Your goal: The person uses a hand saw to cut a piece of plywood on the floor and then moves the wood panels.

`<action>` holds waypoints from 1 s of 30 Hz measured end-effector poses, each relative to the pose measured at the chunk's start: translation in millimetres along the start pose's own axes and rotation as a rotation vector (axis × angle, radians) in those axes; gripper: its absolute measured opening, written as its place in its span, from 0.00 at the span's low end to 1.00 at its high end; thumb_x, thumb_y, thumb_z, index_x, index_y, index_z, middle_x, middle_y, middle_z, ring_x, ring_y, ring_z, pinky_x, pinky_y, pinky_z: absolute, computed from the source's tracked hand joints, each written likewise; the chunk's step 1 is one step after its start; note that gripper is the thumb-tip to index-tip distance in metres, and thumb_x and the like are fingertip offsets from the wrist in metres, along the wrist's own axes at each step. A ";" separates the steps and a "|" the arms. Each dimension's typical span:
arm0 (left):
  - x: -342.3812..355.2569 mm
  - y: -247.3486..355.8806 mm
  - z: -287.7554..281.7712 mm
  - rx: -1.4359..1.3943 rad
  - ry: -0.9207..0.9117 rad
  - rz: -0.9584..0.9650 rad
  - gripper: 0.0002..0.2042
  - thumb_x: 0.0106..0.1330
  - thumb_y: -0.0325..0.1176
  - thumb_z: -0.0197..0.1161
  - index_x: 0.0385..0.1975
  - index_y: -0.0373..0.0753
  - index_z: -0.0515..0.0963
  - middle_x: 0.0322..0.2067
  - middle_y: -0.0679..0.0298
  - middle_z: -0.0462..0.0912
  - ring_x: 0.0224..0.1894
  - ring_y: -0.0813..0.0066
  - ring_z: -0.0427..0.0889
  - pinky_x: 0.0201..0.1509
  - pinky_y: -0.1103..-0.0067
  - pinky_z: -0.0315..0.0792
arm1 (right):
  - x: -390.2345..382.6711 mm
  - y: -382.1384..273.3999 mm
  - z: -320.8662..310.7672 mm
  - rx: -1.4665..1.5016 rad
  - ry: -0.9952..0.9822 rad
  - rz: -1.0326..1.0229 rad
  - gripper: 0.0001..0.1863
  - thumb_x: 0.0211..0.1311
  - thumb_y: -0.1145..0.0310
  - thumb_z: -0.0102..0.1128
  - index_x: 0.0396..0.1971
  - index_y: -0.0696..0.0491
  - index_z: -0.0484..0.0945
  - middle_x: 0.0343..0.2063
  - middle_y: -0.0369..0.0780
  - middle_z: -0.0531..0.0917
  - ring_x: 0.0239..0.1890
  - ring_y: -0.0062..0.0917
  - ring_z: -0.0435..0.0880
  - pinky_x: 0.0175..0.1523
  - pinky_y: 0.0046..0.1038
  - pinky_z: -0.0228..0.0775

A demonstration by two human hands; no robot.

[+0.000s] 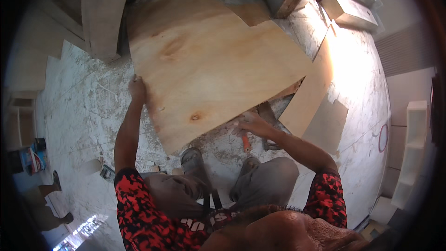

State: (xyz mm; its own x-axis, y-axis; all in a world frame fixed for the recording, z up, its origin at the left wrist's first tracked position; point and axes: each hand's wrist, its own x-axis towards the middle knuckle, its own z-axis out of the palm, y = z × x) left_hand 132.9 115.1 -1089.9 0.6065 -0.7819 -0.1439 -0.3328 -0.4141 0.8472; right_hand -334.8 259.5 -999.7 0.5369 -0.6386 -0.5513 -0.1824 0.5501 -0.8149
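A large plywood sheet [204,65] with brown knots lies tilted in front of me, over other boards. My left hand [137,88] is closed around its left edge. At the near edge, my right hand [253,124] has its fingers bent against the sheet; some of them are hard to make out. Just below those fingers, an orange-handled tool [246,143] is on the floor, and its other end is hidden. Between my forearms, the sheet's near corner points toward my sandalled feet [193,158].
Narrower board pieces [309,95] lie to the right of the sheet, near a grey offcut [329,123]. An upright panel [103,14] stands at the far left, steps [350,11] at the far right. Another person's legs [46,200] show at lower left, by a blue container [36,158].
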 end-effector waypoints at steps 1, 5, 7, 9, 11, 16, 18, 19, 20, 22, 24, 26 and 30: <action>15.2 -8.0 -4.4 0.013 -0.010 0.001 0.23 0.65 0.36 0.54 0.56 0.28 0.69 0.49 0.50 0.78 0.49 0.60 0.78 0.53 0.71 0.70 | 5.5 5.9 -1.9 -0.267 0.030 -0.013 0.29 0.64 0.61 0.55 0.61 0.56 0.59 0.46 0.48 0.78 0.43 0.34 0.82 0.49 0.31 0.75; 33.4 -31.2 14.2 0.132 0.082 0.135 0.26 0.65 0.41 0.55 0.57 0.27 0.68 0.51 0.46 0.75 0.53 0.58 0.75 0.57 0.71 0.67 | 6.2 107.0 -18.7 -0.422 0.132 -0.088 0.29 0.62 0.58 0.57 0.60 0.54 0.65 0.46 0.49 0.79 0.47 0.38 0.80 0.54 0.35 0.69; 63.9 -57.6 -45.6 0.356 0.168 0.197 0.28 0.64 0.43 0.56 0.58 0.27 0.67 0.52 0.44 0.74 0.55 0.57 0.74 0.58 0.70 0.66 | -5.2 116.8 1.8 -0.615 0.310 -0.122 0.26 0.57 0.64 0.58 0.56 0.56 0.68 0.48 0.50 0.77 0.51 0.43 0.76 0.57 0.37 0.66; 33.1 -67.8 -15.5 0.040 -0.030 -0.022 0.31 0.64 0.47 0.56 0.58 0.27 0.65 0.54 0.43 0.72 0.56 0.56 0.72 0.60 0.70 0.65 | -53.1 201.6 -24.6 -0.976 0.553 -0.165 0.27 0.53 0.67 0.60 0.54 0.56 0.69 0.54 0.50 0.72 0.57 0.44 0.70 0.61 0.39 0.61; 32.2 -79.0 -47.1 0.266 -0.116 -0.052 0.33 0.65 0.50 0.55 0.58 0.24 0.62 0.54 0.46 0.72 0.55 0.59 0.73 0.58 0.72 0.66 | -75.2 248.6 -28.1 -1.126 0.750 -0.154 0.29 0.49 0.68 0.63 0.54 0.55 0.69 0.58 0.48 0.67 0.62 0.43 0.63 0.64 0.41 0.56; -67.9 -86.6 -35.5 -0.025 -0.170 -0.235 0.27 0.68 0.48 0.54 0.46 0.22 0.73 0.40 0.55 0.79 0.39 0.70 0.78 0.42 0.74 0.72 | -122.5 272.0 -17.4 -1.098 0.745 -0.055 0.30 0.48 0.70 0.60 0.55 0.56 0.67 0.56 0.47 0.69 0.63 0.42 0.62 0.62 0.50 0.55; -62.0 -76.1 -39.0 -0.152 -0.100 -0.295 0.24 0.68 0.47 0.54 0.44 0.25 0.74 0.32 0.60 0.77 0.32 0.72 0.76 0.36 0.73 0.71 | -114.9 266.8 -24.8 -1.148 0.687 -0.038 0.30 0.47 0.71 0.61 0.55 0.56 0.67 0.53 0.47 0.70 0.60 0.42 0.65 0.61 0.48 0.56; -61.0 -61.7 -36.4 -0.221 -0.067 -0.328 0.23 0.68 0.47 0.54 0.42 0.26 0.75 0.27 0.63 0.76 0.29 0.73 0.74 0.33 0.73 0.71 | -112.1 263.0 -30.6 -1.179 0.659 -0.027 0.30 0.47 0.72 0.61 0.55 0.55 0.67 0.52 0.47 0.70 0.58 0.42 0.67 0.61 0.48 0.57; -61.3 -41.4 -33.6 -0.238 -0.073 -0.308 0.22 0.68 0.46 0.55 0.41 0.27 0.76 0.27 0.63 0.76 0.28 0.73 0.74 0.33 0.73 0.70 | -110.4 264.8 -37.4 -1.232 0.628 -0.058 0.29 0.46 0.73 0.61 0.53 0.56 0.68 0.50 0.46 0.71 0.56 0.42 0.67 0.60 0.46 0.58; -43.6 -14.4 -27.7 -0.225 -0.060 -0.292 0.21 0.68 0.45 0.55 0.39 0.28 0.77 0.27 0.64 0.77 0.28 0.73 0.73 0.34 0.73 0.70 | -101.1 273.3 -46.6 -1.327 0.562 -0.130 0.27 0.46 0.75 0.61 0.51 0.56 0.70 0.48 0.46 0.72 0.53 0.41 0.69 0.58 0.43 0.60; -0.8 -13.6 -34.5 -0.148 -0.060 -0.264 0.22 0.68 0.46 0.54 0.40 0.28 0.78 0.31 0.60 0.79 0.32 0.69 0.75 0.38 0.72 0.71 | -90.3 269.0 -45.6 -1.244 0.452 0.015 0.26 0.45 0.78 0.59 0.49 0.56 0.70 0.47 0.48 0.72 0.52 0.43 0.69 0.57 0.42 0.61; 46.8 -24.7 -46.0 -0.052 -0.089 -0.178 0.24 0.68 0.47 0.54 0.44 0.26 0.76 0.36 0.54 0.80 0.37 0.62 0.79 0.43 0.70 0.72 | -77.0 259.1 -42.5 -1.179 0.410 0.070 0.24 0.44 0.78 0.59 0.47 0.57 0.70 0.46 0.50 0.72 0.52 0.44 0.70 0.55 0.41 0.64; 69.9 -17.7 -46.4 0.588 0.175 0.142 0.25 0.66 0.44 0.56 0.51 0.25 0.70 0.45 0.45 0.78 0.47 0.49 0.77 0.53 0.66 0.69 | -85.6 248.2 -31.2 -1.039 0.486 0.008 0.26 0.41 0.75 0.64 0.45 0.57 0.69 0.46 0.52 0.71 0.52 0.47 0.69 0.51 0.42 0.66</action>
State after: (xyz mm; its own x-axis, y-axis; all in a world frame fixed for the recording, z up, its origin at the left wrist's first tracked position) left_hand 214.7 89.3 -1091.2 0.6198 -0.7810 0.0774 -0.7301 -0.5376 0.4217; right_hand -451.7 433.8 -1160.4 0.1994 -0.9017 -0.3836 -0.8978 -0.0112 -0.4403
